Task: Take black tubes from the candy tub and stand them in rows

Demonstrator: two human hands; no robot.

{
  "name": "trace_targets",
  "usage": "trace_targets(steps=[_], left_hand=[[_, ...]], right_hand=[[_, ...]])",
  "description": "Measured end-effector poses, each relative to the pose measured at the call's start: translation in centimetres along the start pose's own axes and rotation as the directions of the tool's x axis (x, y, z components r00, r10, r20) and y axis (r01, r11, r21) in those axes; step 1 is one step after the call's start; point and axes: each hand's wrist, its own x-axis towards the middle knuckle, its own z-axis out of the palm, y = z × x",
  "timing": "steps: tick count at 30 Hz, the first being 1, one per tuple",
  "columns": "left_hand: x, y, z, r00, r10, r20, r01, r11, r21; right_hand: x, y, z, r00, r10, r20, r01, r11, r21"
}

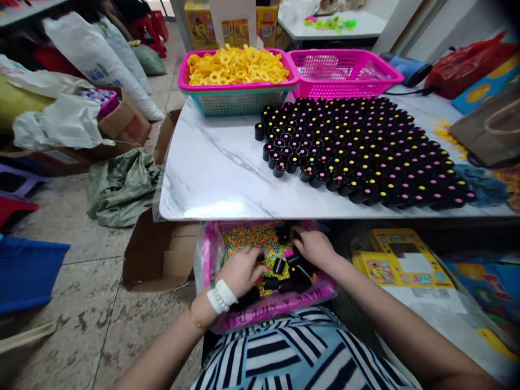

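On my lap, under the table edge, sits a pink basket (pixel 209 238) lined with clear plastic. Small multicoloured beads (pixel 247 235) fill its far part, and several loose black cups (pixel 279 265) lie over them. My left hand (pixel 240 271) is over the beads, fingers curled, with a black cup (pixel 260 257) at its fingertips. At the basket's right side, my right hand (pixel 316 247) has its fingers closed round another black cup (pixel 297 235), partly hidden by the hand.
Many black cups (pixel 365 146) with pink or yellow centres stand packed on the white marbled table (pixel 211 173). Behind them are a basket of yellow ring-shaped pieces (pixel 239 65) and a pink basket (pixel 345 70). Cardboard boxes (pixel 158 254) lie on the floor at left; yellow packaging (pixel 402 254) is at right.
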Motion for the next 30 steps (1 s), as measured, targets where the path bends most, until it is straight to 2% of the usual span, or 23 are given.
trace_targets(steps=[3, 5, 7, 9, 10, 12, 14, 17, 19, 22, 25, 27, 30], left_hand=[[1.8, 0.1, 2.7, 0.993, -0.062, 0.099, 0.045, 0.984, 0.172], [2.3, 0.1, 3.0, 0.99, -0.087, 0.107, 0.067, 0.982, 0.178], [1.8, -0.1, 2.8, 0.989, -0.119, 0.091, 0.102, 0.981, 0.165], [0.5, -0.8, 2.5, 0.983, -0.175, 0.049, 0.167, 0.978, 0.126], [-0.2, -1.3, 2.4, 0.979, -0.205, 0.017, 0.203, 0.976, 0.074], [-1.5, -2.3, 2.4, 0.963, -0.263, -0.064, 0.258, 0.963, -0.08], [-2.3, -3.2, 2.5, 0.939, -0.312, -0.147, 0.276, 0.935, -0.223], [-2.7, -4.0, 2.6, 0.904, -0.357, -0.234, 0.278, 0.909, -0.311], [-2.5, -4.2, 2.6, 0.894, -0.364, -0.262, 0.267, 0.902, -0.34], [-2.2, -4.1, 2.4, 0.889, -0.364, -0.279, 0.256, 0.898, -0.358], [-2.2, -3.9, 2.4, 0.863, -0.36, -0.355, 0.226, 0.903, -0.366], [-2.3, -3.8, 2.3, 0.833, -0.364, -0.417, 0.202, 0.901, -0.384], [-2.5, -3.9, 2.2, 0.797, -0.387, -0.464, 0.185, 0.887, -0.423]], right_hand=[[1.8, -1.4, 0.3, 0.99, -0.027, 0.138, 0.04, 0.995, -0.088], [2.3, -3.1, 0.5, 0.975, -0.099, 0.197, 0.115, 0.991, -0.072], [2.3, -4.3, 0.6, 0.946, -0.22, 0.239, 0.225, 0.974, 0.005], [2.1, -4.4, 0.7, 0.905, -0.335, 0.261, 0.299, 0.939, 0.169], [2.1, -4.1, 0.7, 0.905, -0.353, 0.238, 0.295, 0.923, 0.246], [2.1, -3.3, 0.8, 0.947, -0.287, 0.145, 0.228, 0.917, 0.326], [2.1, -2.8, 1.0, 0.98, -0.186, 0.064, 0.157, 0.936, 0.316], [1.5, -3.6, 1.4, 0.979, -0.181, 0.099, 0.154, 0.961, 0.23], [1.0, -5.0, 1.8, 0.957, -0.234, 0.171, 0.223, 0.971, 0.085], [0.6, -7.1, 2.4, 0.91, -0.318, 0.265, 0.349, 0.934, -0.08], [0.9, -8.4, 3.0, 0.885, -0.377, 0.272, 0.428, 0.89, -0.156], [1.1, -8.9, 3.3, 0.867, -0.418, 0.271, 0.469, 0.868, -0.164], [1.2, -9.3, 3.5, 0.831, -0.494, 0.256, 0.502, 0.864, 0.04]])
